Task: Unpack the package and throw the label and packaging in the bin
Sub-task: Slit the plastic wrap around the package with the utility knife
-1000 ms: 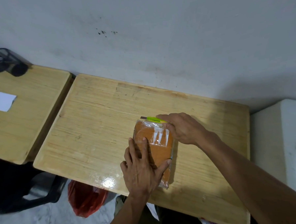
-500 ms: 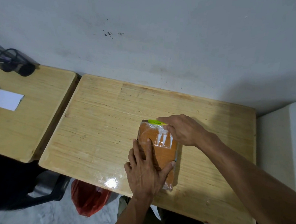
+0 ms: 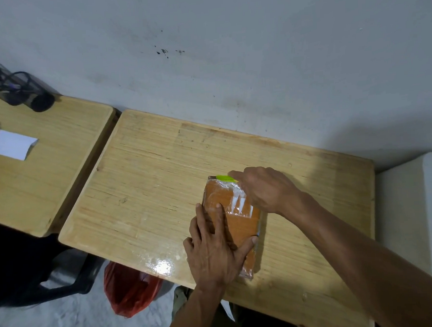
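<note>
An orange package [image 3: 240, 222] wrapped in clear plastic lies flat on the wooden table [image 3: 161, 191]. My left hand [image 3: 214, 251] presses flat on its near half, fingers spread. My right hand [image 3: 263, 188] is closed around a yellow-green cutter [image 3: 225, 178] at the package's far edge; only the cutter's tip shows beyond the fingers. A white patch of tape or label [image 3: 241, 205] shows under the plastic beside my right hand.
A second wooden table [image 3: 47, 172] at left carries a white paper [image 3: 14, 146] and a dark mesh holder [image 3: 13, 86]. A red plastic bag [image 3: 131, 290] sits on the floor under the near edge. A white block [image 3: 418, 215] stands at right. A wall is close behind.
Both hands stay on the package; my right hand with the cutter has hardly shifted along the far edge. The view has drifted slightly.
</note>
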{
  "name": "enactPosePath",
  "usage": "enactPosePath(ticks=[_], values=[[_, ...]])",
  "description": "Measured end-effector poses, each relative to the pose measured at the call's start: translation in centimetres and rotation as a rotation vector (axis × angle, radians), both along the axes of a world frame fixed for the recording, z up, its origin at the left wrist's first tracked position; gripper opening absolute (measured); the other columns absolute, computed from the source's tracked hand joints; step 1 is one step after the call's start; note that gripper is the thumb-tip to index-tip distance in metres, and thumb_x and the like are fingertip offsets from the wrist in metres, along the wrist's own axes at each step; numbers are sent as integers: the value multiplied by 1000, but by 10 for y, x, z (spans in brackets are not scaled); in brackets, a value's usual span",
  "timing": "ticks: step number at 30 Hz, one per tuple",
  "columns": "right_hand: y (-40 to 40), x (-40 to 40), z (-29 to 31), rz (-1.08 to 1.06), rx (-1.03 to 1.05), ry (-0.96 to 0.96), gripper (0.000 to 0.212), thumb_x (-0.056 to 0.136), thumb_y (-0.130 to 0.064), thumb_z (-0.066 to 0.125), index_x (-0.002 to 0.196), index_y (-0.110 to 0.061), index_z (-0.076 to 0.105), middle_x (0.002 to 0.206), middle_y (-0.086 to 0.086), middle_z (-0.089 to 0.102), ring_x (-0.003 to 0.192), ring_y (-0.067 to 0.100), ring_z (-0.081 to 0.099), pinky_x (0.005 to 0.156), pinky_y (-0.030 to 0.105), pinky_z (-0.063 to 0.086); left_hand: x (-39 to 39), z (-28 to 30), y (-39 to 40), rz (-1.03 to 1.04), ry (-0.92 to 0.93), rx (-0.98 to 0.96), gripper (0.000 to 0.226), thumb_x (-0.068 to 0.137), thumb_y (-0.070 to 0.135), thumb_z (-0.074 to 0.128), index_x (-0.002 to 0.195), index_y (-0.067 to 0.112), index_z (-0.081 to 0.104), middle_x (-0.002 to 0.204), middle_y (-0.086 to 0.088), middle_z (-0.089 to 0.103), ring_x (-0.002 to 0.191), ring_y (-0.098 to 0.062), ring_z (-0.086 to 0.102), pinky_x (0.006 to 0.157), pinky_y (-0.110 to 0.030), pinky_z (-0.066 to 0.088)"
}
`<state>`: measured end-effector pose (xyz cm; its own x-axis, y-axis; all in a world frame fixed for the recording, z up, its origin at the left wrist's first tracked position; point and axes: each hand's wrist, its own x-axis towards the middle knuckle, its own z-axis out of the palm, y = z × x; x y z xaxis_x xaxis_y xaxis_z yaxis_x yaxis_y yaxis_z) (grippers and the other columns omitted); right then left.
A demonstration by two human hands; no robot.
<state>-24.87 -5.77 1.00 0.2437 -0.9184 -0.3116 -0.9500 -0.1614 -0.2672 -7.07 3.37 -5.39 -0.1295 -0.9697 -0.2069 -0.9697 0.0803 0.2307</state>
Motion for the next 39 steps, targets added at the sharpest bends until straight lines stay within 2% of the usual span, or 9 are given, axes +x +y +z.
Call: enactPosePath(ticks=[4,8,14,26,29,34,37,39], values=[[5,-3,4,-21,44,32,46,99,-15,46,142,-27,37,110,4,60,93,28,61,75,43,54,0,0,0,10,3,2,110,72,99,29,159,31,21,166,-17,16,141,-38,35,94,-51,42],[8,-1,5,-23,50,60,52,95,-10,42,144,-27,36,108,5,59,92,29,60,69,38,48,0,0,1,18,14,-5,109,72,98,31,158,31,26,166,-16,17,141,-37,35,94,-53,43],[8,-3,7,-3,22,108,52,94,-11,45,143,-26,37,110,4,59,92,28,60,65,35,40,0,0,1,21,15,-7,109,72,98,30,158,32,25,166,-16,17,141,-37,35,93,-52,43],[20,-18,8,16,-53,105,47,99,-27,47,144,-28,34,120,-1,59,101,23,60,75,33,48,1,-1,1,18,22,-4,108,73,97,32,158,31,25,165,-17,20,139,-38,38,90,-51,45],[24,-26,9,44,-70,99,51,95,-29,53,143,-28,35,115,-2,60,96,21,62,76,35,54,0,-1,2,19,23,-2,109,72,98,30,158,32,23,166,-16,18,140,-37,36,92,-52,44],[25,-26,10,40,-64,86,51,94,-28,55,141,-27,37,113,-1,61,93,21,62,73,35,55,0,-1,1,20,14,10,109,73,98,28,159,32,21,167,-15,13,142,-37,33,94,-51,42],[29,-33,11,58,-99,70,47,95,-32,50,141,-25,41,111,0,62,90,21,62,66,30,48,0,-1,1,15,7,4,108,73,98,28,159,32,22,167,-15,15,141,-37,34,94,-51,43],[34,-39,14,71,-93,57,48,95,-35,48,141,-23,43,112,1,62,92,22,62,67,28,44,1,-1,2,6,5,1,108,73,98,28,159,32,21,167,-15,14,141,-37,34,94,-51,42]])
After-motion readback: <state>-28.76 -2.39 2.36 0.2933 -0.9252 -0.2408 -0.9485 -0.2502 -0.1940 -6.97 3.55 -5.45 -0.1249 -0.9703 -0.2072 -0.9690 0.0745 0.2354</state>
